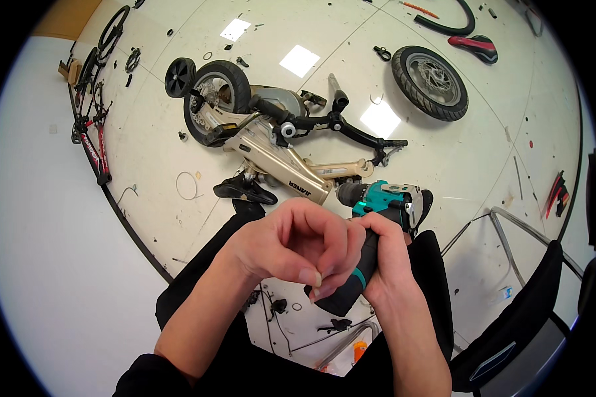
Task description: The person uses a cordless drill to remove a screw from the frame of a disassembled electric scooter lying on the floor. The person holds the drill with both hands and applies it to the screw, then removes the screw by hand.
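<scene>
A teal and black cordless drill (385, 200) is in my right hand (392, 261), whose fingers wrap round its black handle. Its chuck points to the left, toward the bike parts, and the battery end hangs low beside my left hand. My left hand (298, 241) is closed in front of the handle, fingers curled and thumb against the fingertips. Whatever it pinches, if anything, is hidden or too small to make out. Beyond both hands a gold folding bike frame (281, 162) lies on its side on the floor, with black handlebars (324, 124) across it and a black saddle (245, 190) nearby.
A loose tyred wheel (430, 83) lies at the far right, near a red and black saddle (473, 47). Red bike frame parts (99, 142) lean by the left wall. On the right stands a chair (516, 317). Small parts and cables are scattered over the tiled floor (510, 149).
</scene>
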A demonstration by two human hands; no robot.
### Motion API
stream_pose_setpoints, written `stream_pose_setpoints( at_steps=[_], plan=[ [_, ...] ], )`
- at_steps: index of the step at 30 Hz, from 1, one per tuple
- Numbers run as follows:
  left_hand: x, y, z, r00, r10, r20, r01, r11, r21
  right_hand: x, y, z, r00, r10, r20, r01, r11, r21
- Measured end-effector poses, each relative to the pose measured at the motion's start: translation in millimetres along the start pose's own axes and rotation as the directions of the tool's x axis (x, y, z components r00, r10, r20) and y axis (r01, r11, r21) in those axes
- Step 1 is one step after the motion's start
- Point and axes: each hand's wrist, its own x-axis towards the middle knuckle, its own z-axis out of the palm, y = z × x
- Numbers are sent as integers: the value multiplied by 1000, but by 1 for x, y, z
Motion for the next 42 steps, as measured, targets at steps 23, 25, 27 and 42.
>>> stream_pose_setpoints(
  at_steps=[23,25,27,42],
  plan=[
    [1,-1,-2,1000,1,-20,0,999,37,8,3,-6,1000,-8,17,8,1000,-2],
    [2,-1,-1,1000,-2,-20,3,999,33,7,3,-6,1000,-8,11,8,1000,-12],
    [2,-1,-2,1000,-3,-9,4,999,32,6,2,-6,1000,-9,3,9,999,-35],
    [2,-2,-3,1000,-6,15,5,999,35,7,3,-6,1000,14,8,-14,1000,-13]
  ],
)
